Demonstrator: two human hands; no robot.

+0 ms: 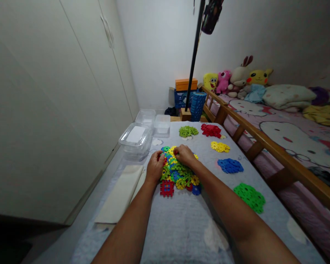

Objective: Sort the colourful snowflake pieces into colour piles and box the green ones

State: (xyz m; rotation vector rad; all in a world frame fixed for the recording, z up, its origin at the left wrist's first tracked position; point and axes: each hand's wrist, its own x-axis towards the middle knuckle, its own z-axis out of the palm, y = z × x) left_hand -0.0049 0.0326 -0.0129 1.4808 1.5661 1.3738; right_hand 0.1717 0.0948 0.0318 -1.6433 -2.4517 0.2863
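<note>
A mixed pile of plastic snowflake building pieces (178, 172) in yellow, green, blue and red lies on the cloth-covered table. My left hand (155, 167) is at the pile's left edge, its fingers bent toward the thumb; whatever is between them is hidden. Over the back of the pile, my right hand (185, 155) is closed with its fingertips pinched together, and I cannot make out what they hold. A red square lattice piece (167, 188) lies at the pile's front left. A blue round piece (196, 190) sits at the front right.
Single-colour piles lie along the right: light green (188, 131), red (210, 130), yellow (220, 146), blue (230, 165) and green (249, 197). Clear plastic boxes (136, 137) stand back left, near a cream folded sheet (119, 194). A wooden bed rail (253, 137) borders the right.
</note>
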